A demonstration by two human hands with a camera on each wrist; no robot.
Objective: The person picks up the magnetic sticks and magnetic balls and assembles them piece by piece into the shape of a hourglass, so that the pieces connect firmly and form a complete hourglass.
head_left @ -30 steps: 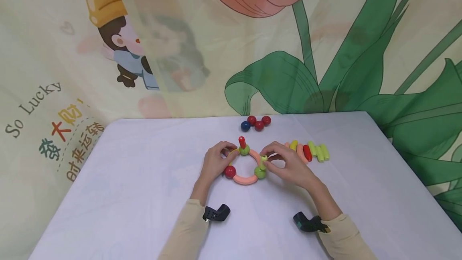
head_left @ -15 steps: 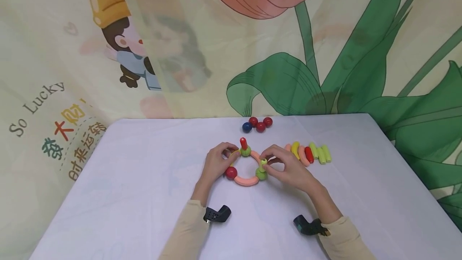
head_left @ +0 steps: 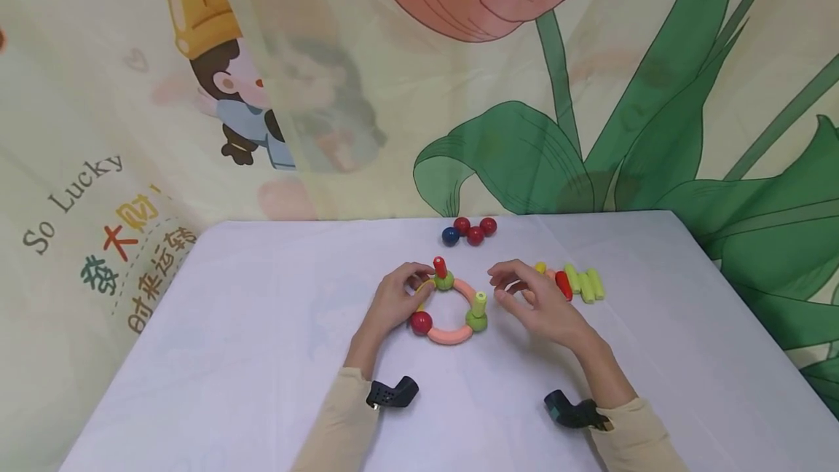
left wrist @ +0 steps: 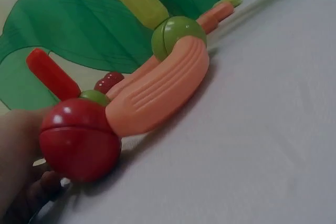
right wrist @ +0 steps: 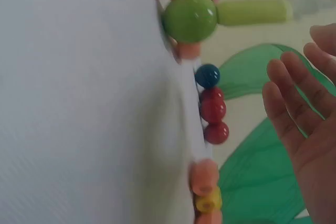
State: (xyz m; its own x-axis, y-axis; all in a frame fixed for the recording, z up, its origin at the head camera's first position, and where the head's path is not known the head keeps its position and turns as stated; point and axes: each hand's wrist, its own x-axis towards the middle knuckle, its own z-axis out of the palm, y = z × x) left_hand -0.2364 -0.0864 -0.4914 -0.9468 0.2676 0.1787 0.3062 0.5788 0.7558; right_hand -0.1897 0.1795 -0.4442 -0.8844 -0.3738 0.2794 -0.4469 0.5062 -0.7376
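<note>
Head view shows the left hand [head_left: 393, 301] gripping the toy ring [head_left: 449, 306] at its left side on the white table [head_left: 262, 355], fingers curled round it. The right hand [head_left: 540, 304] hovers just right of the ring, fingers spread and holding nothing. Beyond lie loose sticks [head_left: 577, 282] and four balls [head_left: 470, 230].

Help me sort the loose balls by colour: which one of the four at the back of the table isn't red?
The leftmost ball of the cluster is the odd one: it is dark blue, while the three balls to its right are all red.
</note>
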